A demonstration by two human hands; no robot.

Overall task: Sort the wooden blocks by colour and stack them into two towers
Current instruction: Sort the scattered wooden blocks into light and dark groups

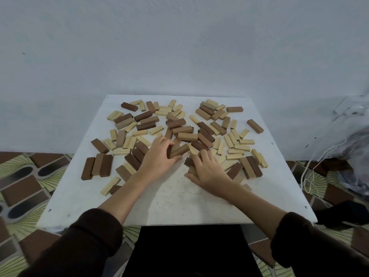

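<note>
The left hand (159, 154) was curled round two brown blocks (178, 151), thumb on one side and fingers on the other, holding them together just above the heap. The right hand (208, 169) lay palm down beside it, fingers spread over a dark block (188, 161) and some pale ones; whether it pinched any of them could not be told. Around both hands the rest lay loose and mixed over the white bench (179, 204): pale blocks (238, 145) thick on the right, browns piled crosswise in the middle, and a brown trio (97, 166) laid side by side near the left edge. No tower stood yet, so the sorting looked barely begun. The likeliest trouble seemed to be the held pair slipping apart, since only fingertips clamped them. Pulling from the crossed pile could also drag wrong-coloured neighbours along. A pale stray (110, 185) lay just beside the left forearm, where a careless sweep might push it off the near edge. Stacking amid such clutter could leave a tower with an uneven footing.
</note>
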